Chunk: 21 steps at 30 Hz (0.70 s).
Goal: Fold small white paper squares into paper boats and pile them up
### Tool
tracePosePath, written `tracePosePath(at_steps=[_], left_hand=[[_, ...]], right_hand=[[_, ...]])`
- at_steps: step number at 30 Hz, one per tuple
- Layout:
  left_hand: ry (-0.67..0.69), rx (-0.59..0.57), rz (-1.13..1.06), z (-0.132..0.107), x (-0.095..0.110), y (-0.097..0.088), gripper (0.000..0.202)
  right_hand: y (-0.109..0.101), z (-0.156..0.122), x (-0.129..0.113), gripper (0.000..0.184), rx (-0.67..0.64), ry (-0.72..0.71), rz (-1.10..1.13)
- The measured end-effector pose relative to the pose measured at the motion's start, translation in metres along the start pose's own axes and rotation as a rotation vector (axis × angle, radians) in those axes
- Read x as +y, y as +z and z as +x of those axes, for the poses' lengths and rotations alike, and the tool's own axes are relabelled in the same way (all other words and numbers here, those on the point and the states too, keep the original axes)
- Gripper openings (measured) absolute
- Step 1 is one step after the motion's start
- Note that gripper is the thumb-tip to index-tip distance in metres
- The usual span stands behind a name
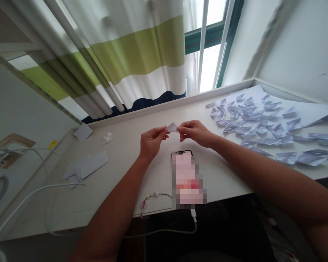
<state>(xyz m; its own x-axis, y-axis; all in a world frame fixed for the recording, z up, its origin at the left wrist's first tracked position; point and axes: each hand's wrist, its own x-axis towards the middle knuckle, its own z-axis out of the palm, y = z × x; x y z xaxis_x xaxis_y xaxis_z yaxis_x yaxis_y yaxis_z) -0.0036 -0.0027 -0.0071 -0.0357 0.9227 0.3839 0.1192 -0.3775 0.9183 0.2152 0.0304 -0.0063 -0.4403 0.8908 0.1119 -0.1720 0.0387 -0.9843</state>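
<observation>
A small folded piece of white paper (172,127), roughly triangular with its point up, is held between my two hands above the white desk. My left hand (152,140) pinches its left corner between thumb and fingers. At its right corner, my right hand (195,133) grips it the same way. Just below the hands lies a phone (184,178), its screen blurred out. Many folded paper boats (258,120) are spread over the right part of the desk.
A stack of white paper pieces (90,166), a crumpled tissue (107,138) and a square sheet (83,131) lie on the left. Large white sheets (308,107) sit under some boats. A charging cable (194,216) runs from the phone. A curtain (142,47) hangs behind.
</observation>
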Motion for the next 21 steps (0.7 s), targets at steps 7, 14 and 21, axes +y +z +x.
tracePosePath(at_steps=[7,14,21], left_hand=[[0.352,-0.191,0.334,0.004,0.004,-0.015,0.022],[0.397,-0.229,0.533,0.004,0.007,-0.013,0.032],[0.366,-0.193,0.583,-0.002,0.011,-0.005,0.024]], right_hand=[[-0.001,-0.001,-0.01,0.04,-0.024,0.086,0.233],[0.002,-0.002,-0.008,0.033,0.037,0.073,0.233],[0.008,-0.001,-0.002,0.048,0.109,-0.163,0.12]])
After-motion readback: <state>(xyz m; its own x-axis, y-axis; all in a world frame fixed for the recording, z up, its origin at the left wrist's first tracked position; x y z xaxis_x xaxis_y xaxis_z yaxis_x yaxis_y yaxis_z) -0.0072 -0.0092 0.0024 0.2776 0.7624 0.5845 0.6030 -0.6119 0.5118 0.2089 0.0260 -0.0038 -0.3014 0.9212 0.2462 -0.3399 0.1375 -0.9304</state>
